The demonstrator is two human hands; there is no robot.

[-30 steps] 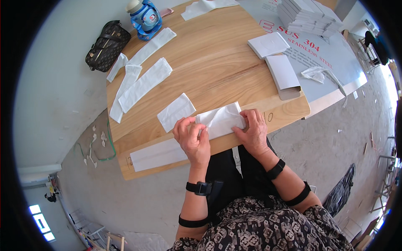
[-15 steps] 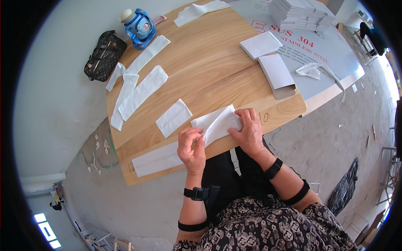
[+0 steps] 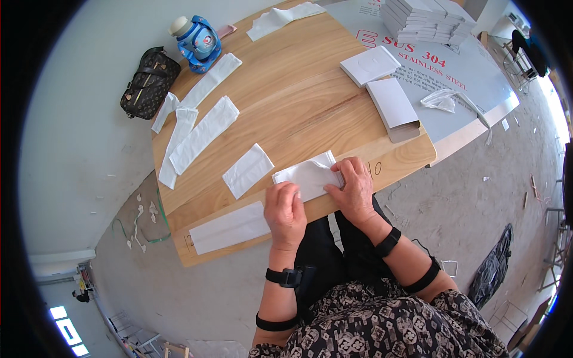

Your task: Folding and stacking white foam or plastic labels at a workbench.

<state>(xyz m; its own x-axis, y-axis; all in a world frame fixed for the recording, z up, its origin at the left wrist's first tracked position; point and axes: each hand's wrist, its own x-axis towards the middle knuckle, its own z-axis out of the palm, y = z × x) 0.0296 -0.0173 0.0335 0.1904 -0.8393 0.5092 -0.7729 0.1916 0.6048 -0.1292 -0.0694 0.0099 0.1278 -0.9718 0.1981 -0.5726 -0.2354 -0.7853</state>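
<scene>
A small stack of folded white sheets [image 3: 307, 176] lies near the table's front edge; whether they are paper or thin plastic I cannot tell. The top layer bulges near its right end. There my right hand [image 3: 352, 185] grips the stack, thumb on the near side and fingers on the far side. At the stack's near left corner sits my left hand [image 3: 285, 215], closed, its fingers curled against the top sheet and their tips partly hidden. Left of this hand a long white strip [image 3: 230, 228] lies flat. Beyond it rests a shorter folded white piece [image 3: 248, 171].
Several long white strips [image 3: 205, 134] lie at the table's left, near a blue bottle [image 3: 200, 45] and a dark patterned bag [image 3: 150, 82]. At the right are two white boxes [image 3: 394, 104], and a stack of white boxes [image 3: 427, 21] stands beyond. Another white piece [image 3: 283, 19] lies at the far edge.
The raised left part of the top sheet has come down onto the stack. My left hand has shifted right and curled further, uncovering more of the long strip. My right hand stays nearly in place.
</scene>
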